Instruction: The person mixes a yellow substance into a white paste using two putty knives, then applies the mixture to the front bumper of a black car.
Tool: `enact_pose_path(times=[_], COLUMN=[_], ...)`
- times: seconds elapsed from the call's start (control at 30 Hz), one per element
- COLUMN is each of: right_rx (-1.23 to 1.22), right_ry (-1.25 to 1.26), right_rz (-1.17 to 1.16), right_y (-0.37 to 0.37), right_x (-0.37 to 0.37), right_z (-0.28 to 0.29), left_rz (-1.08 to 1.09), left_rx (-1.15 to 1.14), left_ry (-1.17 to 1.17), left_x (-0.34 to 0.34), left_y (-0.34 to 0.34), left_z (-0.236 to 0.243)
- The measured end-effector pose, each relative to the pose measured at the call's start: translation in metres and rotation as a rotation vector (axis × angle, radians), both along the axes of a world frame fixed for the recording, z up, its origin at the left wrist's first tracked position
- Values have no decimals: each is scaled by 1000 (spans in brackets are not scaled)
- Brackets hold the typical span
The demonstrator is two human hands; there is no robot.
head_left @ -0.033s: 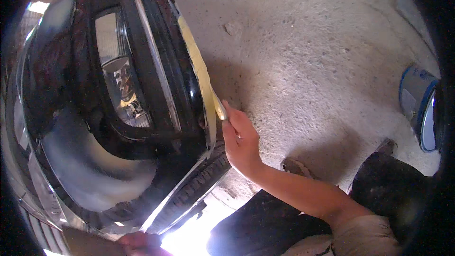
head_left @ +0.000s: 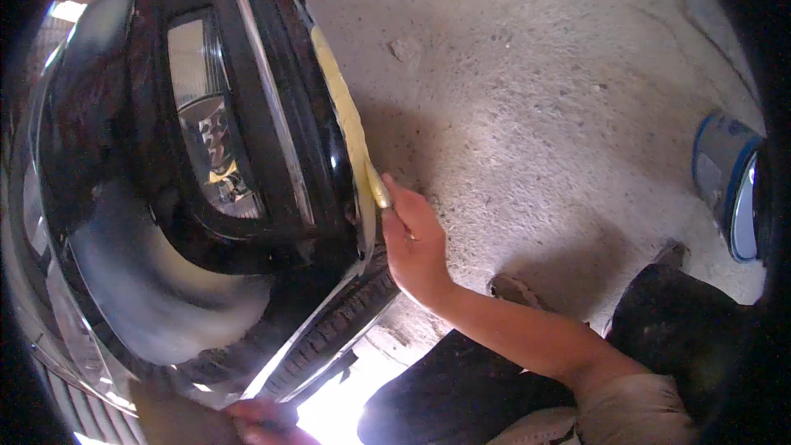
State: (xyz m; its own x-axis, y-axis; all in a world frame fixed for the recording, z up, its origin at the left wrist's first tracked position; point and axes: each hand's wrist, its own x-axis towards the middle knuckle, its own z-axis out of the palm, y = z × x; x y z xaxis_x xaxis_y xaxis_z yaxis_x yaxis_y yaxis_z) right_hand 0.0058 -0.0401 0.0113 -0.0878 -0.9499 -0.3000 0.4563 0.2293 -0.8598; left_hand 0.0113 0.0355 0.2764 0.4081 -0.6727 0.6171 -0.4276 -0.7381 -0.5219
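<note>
My right hand (head_left: 418, 243) is closed round a slim putty spreader (head_left: 379, 190) smeared with yellow filler. Its blade lies against the yellow filler strip (head_left: 349, 119) that runs along the lower edge of a black car bumper (head_left: 301, 99). At the bottom, partly cut off, my left hand (head_left: 270, 423) is closed on the edge of a flat brownish board (head_left: 177, 414). What lies on the board cannot be made out. Dull sanded patches (head_left: 177, 313) show on the bumper's paint.
A lamp unit (head_left: 212, 144) sits within the bumper, and a tire (head_left: 342, 309) is below it. Rough concrete floor (head_left: 527, 91) spreads to the right, with a blue-rimmed metal can (head_left: 725, 185). Bright light glares near my dark-trousered leg (head_left: 461, 383).
My left hand and the board have shifted slightly to the right. My right hand and the spreader have moved a little left, still against the filler strip.
</note>
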Motion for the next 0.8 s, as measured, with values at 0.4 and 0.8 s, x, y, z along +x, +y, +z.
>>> enact_pose_path(times=[0.4, 0.8], right_rx=[24, -93], right_ry=[-7, -14], right_rz=[-52, 28], right_y=[47, 78], right_x=[6, 18], right_z=[6, 18], left_rz=[40, -130], left_rx=[-185, -443], left_ry=[376, 642], left_x=[5, 13], left_y=[70, 76], left_z=[-65, -71])
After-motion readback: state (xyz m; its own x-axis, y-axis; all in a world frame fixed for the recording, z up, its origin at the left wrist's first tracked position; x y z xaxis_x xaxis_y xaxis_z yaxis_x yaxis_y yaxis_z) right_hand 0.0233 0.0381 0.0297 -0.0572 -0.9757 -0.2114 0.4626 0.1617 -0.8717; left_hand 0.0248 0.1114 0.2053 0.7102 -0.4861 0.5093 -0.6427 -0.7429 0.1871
